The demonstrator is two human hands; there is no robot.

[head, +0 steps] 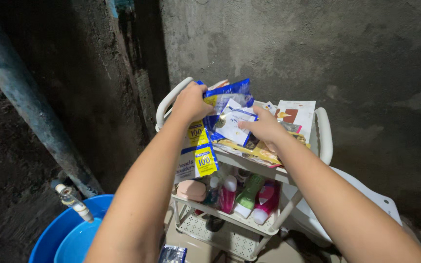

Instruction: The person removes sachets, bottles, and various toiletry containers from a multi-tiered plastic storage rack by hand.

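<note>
Sorting packets on a white cart's [323, 136] top shelf: left hand [191, 101] grips blue sachets [227, 92], right hand [265, 125] pinches a white packet [235, 124], which needs lifting clear.

Both bare forearms reach up from the bottom edge toward the middle of the frame. The left hand [190, 103], knuckles up, is curled closed just left of centre. The right hand [265, 125], palm down, has its fingers pinched together, pointing left.

Blue-and-yellow sachets [222, 100], white rack [323, 134], blue basin [54, 234], possibly pink bottles [266, 195].
</note>
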